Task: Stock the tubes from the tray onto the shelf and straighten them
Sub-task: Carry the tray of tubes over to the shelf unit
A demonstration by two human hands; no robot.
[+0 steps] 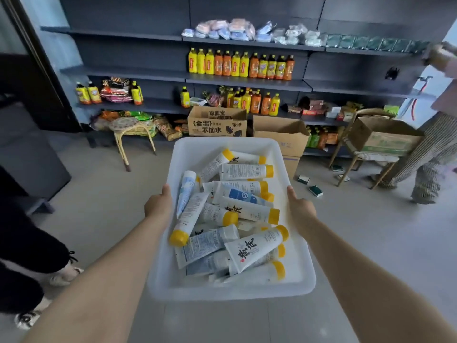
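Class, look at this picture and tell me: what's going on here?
A person carries a white tray, the left hand gripping its left rim and the right hand its right rim. It is heaped with jumbled yellow-capped tubes. The shelf ahead holds bottles and packets; no tubes show on it yet.

A small shop: shelves point(247, 80) stocked with bottled drinks point(241, 64) (cartons point(217, 122) below).
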